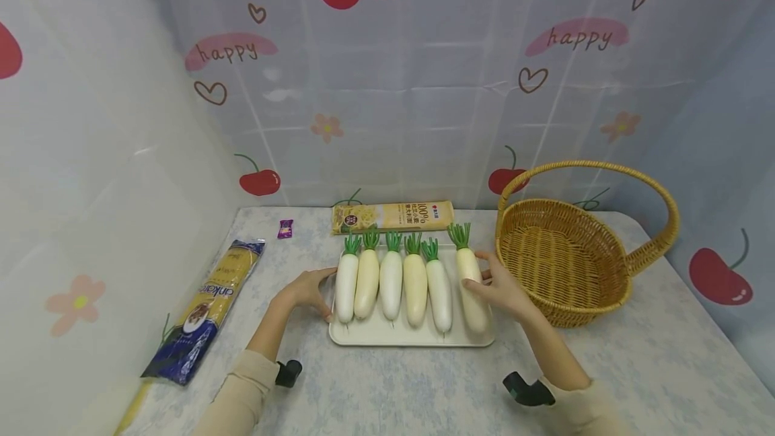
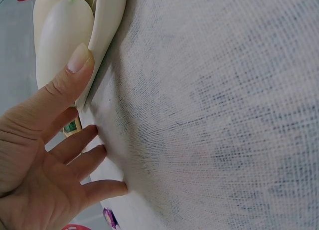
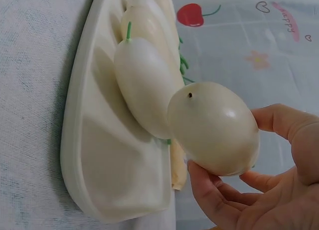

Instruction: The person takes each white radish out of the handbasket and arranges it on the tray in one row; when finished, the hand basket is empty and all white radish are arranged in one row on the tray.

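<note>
A white tray [image 1: 387, 336] holds a row of several white radishes [image 1: 391, 284] with green leaf stubs pointing to the back. My right hand [image 1: 507, 291] grips one cream-white radish [image 1: 473, 313] at the tray's right end. The right wrist view shows this radish [image 3: 214, 125] raised above the tray floor [image 3: 119, 175], its root tip facing the camera. At the opposite end, my left hand [image 1: 305, 291] rests by the tray's left edge. Its thumb [image 2: 79, 60] touches the rim beside a radish [image 2: 65, 30], while the other fingers are spread loosely.
A wicker basket [image 1: 566, 311] with a tall handle stands right of the tray. Behind the tray lies a yellow noodle packet [image 1: 393, 216]. At left are a blue-and-yellow pasta bag [image 1: 202, 315] and a small purple wrapped sweet [image 1: 285, 229]. A cherry-print curtain [image 1: 387, 99] surrounds the table.
</note>
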`<state>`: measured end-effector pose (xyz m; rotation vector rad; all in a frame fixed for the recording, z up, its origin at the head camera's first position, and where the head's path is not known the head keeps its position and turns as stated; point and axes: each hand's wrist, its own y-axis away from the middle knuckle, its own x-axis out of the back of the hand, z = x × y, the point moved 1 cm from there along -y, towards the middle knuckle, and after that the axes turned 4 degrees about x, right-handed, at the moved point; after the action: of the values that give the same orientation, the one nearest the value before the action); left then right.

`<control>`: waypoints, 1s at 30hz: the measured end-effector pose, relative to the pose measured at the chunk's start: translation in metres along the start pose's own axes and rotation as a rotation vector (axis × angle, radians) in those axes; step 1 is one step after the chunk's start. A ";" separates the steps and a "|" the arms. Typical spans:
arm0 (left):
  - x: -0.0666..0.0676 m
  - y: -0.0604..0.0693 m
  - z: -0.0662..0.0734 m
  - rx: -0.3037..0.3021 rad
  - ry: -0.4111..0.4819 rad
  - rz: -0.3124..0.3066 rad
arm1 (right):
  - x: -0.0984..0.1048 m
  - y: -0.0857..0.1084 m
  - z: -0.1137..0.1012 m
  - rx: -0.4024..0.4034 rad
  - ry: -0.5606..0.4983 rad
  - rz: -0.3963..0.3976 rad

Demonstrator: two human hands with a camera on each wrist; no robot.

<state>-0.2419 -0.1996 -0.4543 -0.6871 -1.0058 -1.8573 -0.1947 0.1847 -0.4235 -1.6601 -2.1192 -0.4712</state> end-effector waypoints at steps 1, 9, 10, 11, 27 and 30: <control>0.000 0.000 0.000 0.001 0.001 0.000 | -0.001 0.000 0.001 0.000 0.001 -0.006; 0.000 0.000 0.000 0.005 0.006 -0.005 | -0.009 -0.002 0.010 -0.038 0.014 -0.031; 0.000 0.000 0.000 0.004 0.005 -0.005 | -0.010 -0.002 0.011 -0.044 0.017 -0.033; 0.000 0.000 0.000 0.004 0.004 -0.005 | -0.011 -0.002 0.012 -0.055 0.023 -0.032; 0.001 0.000 0.000 0.004 0.016 -0.016 | -0.022 -0.014 0.022 -0.126 0.106 -0.026; 0.001 -0.002 -0.003 -0.023 0.008 -0.020 | -0.024 -0.015 0.023 -0.128 0.099 -0.017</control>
<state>-0.2445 -0.2021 -0.4559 -0.6853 -0.9908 -1.8908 -0.2069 0.1723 -0.4558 -1.6515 -2.0709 -0.6930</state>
